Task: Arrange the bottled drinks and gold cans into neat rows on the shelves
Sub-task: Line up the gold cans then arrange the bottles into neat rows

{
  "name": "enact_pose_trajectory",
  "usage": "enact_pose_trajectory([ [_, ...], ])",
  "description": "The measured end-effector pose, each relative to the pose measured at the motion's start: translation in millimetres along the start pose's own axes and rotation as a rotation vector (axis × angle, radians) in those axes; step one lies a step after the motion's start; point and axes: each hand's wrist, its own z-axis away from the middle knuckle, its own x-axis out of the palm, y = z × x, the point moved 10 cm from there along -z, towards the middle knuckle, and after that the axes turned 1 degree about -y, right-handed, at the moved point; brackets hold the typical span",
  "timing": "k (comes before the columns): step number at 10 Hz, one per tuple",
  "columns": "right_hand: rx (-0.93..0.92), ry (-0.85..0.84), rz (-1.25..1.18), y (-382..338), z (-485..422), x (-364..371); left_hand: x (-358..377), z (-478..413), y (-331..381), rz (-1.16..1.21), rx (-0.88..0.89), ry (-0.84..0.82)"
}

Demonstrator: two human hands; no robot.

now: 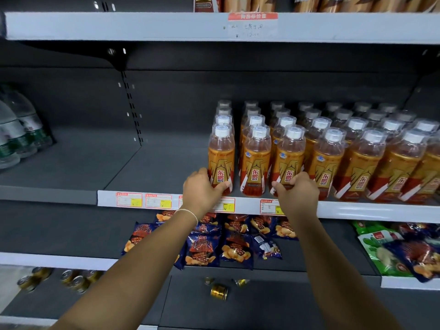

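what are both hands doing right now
Left hand: grips the leftmost front orange drink bottle near its base.
Right hand: grips the third front orange drink bottle near its base.

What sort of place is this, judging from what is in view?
Most likely a small shop or convenience store: grey metal shelves carry red-and-yellow paper price tags on the front edge, identical orange plastic bottles with white caps stand in rows, and dark blue snack bags lie on the shelf below.
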Motion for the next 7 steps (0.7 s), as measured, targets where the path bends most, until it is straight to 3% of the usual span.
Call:
enact_pose_trajectory([
  [3,-0.008,0.046,-0.034,1,9,0,-1,1,2,-0.029,-0.042,-0.040],
  [5,-0.012,-0.054,0.016,-6,15,-2,-6,8,15,-0.220,-0.005,-0.121],
  [7,-0.051,-0.176,0.069,-15,44,-13,-17,38,19,-0.100,0.067,-0.227],
])
